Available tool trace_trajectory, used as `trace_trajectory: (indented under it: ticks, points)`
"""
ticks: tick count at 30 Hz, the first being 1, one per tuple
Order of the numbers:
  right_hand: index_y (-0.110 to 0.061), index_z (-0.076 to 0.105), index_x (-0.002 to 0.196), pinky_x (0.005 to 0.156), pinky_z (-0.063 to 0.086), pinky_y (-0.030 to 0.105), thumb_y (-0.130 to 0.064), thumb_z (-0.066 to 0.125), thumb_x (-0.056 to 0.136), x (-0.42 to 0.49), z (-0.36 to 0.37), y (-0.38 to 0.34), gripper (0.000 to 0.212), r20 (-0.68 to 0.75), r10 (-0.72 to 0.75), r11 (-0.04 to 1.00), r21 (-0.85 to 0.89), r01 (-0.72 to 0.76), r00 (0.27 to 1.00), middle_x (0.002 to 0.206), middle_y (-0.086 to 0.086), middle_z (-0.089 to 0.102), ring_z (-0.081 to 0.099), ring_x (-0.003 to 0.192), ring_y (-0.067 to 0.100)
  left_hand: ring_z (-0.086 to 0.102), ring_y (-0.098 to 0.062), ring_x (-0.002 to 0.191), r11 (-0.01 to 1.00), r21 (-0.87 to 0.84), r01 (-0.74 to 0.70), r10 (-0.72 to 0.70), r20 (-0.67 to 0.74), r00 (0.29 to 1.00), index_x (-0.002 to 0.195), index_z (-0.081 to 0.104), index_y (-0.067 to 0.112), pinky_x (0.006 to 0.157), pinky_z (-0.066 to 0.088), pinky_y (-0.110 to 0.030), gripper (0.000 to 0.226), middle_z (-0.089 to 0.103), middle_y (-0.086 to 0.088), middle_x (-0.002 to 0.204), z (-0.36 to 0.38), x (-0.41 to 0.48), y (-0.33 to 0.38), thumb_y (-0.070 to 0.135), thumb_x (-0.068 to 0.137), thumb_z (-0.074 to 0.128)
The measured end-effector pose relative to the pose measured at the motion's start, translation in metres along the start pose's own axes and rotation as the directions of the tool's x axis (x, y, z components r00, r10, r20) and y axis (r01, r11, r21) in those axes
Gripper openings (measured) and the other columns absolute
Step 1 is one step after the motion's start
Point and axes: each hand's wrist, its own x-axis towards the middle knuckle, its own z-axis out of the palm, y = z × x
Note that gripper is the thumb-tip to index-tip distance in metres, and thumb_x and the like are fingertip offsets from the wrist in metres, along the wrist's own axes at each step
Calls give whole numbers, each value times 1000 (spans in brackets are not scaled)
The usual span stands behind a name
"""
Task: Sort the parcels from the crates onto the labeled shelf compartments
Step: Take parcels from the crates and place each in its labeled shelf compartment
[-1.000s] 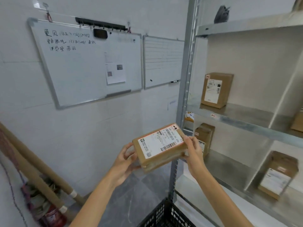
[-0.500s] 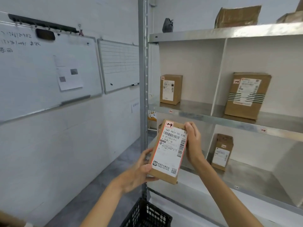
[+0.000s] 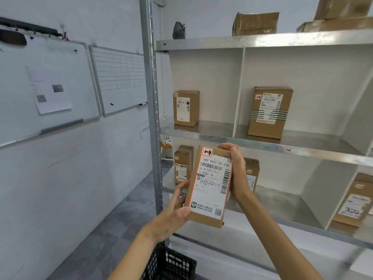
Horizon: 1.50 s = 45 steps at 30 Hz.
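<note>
Centre frame, the parcel [image 3: 210,186] is held upright before the shelf [image 3: 262,142], label toward the camera. The grip of the left hand [image 3: 173,215] is clamped on its lower corner, that of the right hand [image 3: 237,172] on its upper edge. This looks like the label-reading step; next, match its tag to a compartment tag.

Upright brown cardboard parcel with white shipping label [image 3: 210,190] held before the grey metal shelf unit [image 3: 222,139], left grip [image 3: 174,212] round its lower left corner, right grip [image 3: 237,172] clasping its upper right edge.
</note>
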Motion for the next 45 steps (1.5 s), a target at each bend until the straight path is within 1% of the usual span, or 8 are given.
trace_trajectory:
  ticks: [6,10,14,17,21,25,33,45]
  points:
    - [-41,31,136,79,56,33,-67,41,85,-4,-9,-8,58,72,164,975,-164,-151,984,100,-5,67,70,86,9,40,-37,134,986,-155,-63,57,-42,998,144,18,28,103,42,-44,90,41,-18,145,16,14,-12,24,76,77]
    - [-55,2,143,67,58,27,-56,61,79,-29,-24,5,87,179,287,956,-109,-271,941,121,-11,61,70,98,14,44,-36,131,959,-276,-63,40,-88,995,140,29,32,100,46,-43,84,45,-20,142,23,36,-24,18,74,78]
    - [-62,14,139,70,58,28,-44,69,78,-54,-62,9,84,21,265,964,-31,-265,964,117,-19,64,68,103,15,52,-23,125,994,-63,85,-91,-110,990,135,36,38,101,46,-38,76,57,-2,134,35,59,-44,24,71,74]
    - [-58,17,141,75,57,26,-40,68,83,-73,-92,2,80,-65,240,968,-62,-244,969,123,-21,61,65,108,11,47,-12,127,950,279,139,-85,-195,977,139,36,35,111,35,-43,70,55,13,130,60,80,-59,23,79,69]
    - [-47,23,145,79,54,20,-38,58,92,-92,-135,-19,64,-189,171,975,-111,-194,967,125,-14,62,63,110,9,48,-9,125,919,395,11,53,-152,987,135,40,34,97,50,-28,66,53,11,131,110,111,-71,0,84,64]
    - [-53,24,140,79,55,22,-38,56,92,-113,-180,-45,60,-286,128,968,-174,-183,950,123,-16,61,62,112,8,51,-3,116,943,331,-33,52,-49,997,139,32,35,70,50,-8,72,55,14,125,165,141,-80,1,84,65]
    - [-33,35,125,77,57,27,-42,64,82,-164,-291,-91,52,-532,75,946,-228,-229,843,125,-4,58,64,108,10,63,-8,104,966,259,-12,2,40,999,119,54,34,70,55,-17,46,65,9,115,285,196,-108,35,76,70]
    - [-26,43,119,74,57,23,-39,71,75,-231,-479,-173,53,-723,-79,926,-309,-219,686,118,-2,63,64,105,6,57,-4,103,958,247,-148,80,265,961,114,63,25,66,50,-8,28,52,-1,119,491,270,-157,22,86,62]
